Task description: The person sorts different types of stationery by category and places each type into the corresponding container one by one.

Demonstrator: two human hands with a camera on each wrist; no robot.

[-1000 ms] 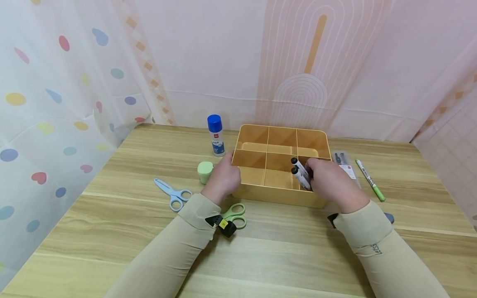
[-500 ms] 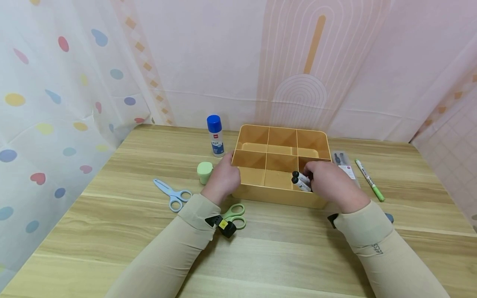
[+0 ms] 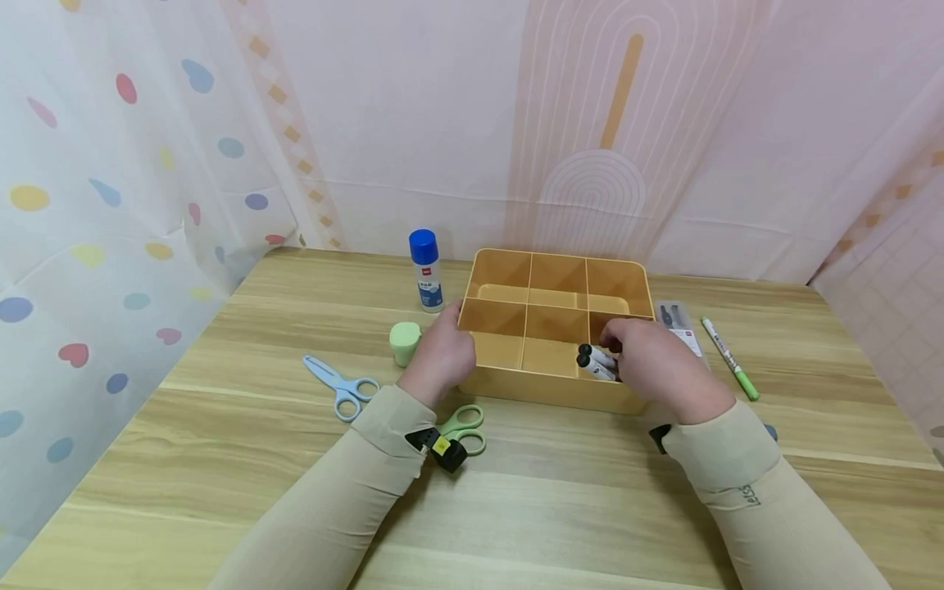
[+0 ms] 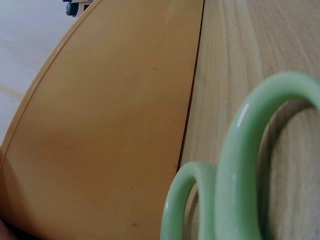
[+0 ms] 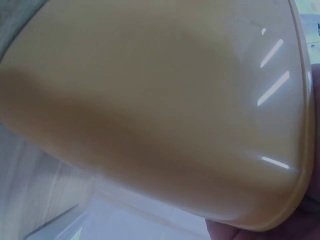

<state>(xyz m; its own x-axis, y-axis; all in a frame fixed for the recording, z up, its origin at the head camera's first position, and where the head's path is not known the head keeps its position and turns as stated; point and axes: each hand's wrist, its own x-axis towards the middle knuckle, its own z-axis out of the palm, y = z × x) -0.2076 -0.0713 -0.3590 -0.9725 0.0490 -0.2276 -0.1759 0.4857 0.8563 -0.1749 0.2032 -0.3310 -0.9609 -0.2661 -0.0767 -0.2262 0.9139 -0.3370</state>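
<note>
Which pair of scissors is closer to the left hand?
The green-handled scissors, lying just beside the left wrist; the blue-handled scissors lie farther off to the left.

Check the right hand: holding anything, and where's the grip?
Right hand holds two black-capped markers by their barrels, low in the organizer's front-right compartment; the caps stick out.

Both forearms, in beige sleeves, run from the lower edge of the head view up toward the middle of the frame, converging slightly. The left hand sits just left of centre, back of the hand up, fingers curled forward and gripping. The right hand lies right of centre, knuckles up, its fingers bent inward toward the centre and pinching. A small dark band with a yellow patch shows at the left wrist
</note>
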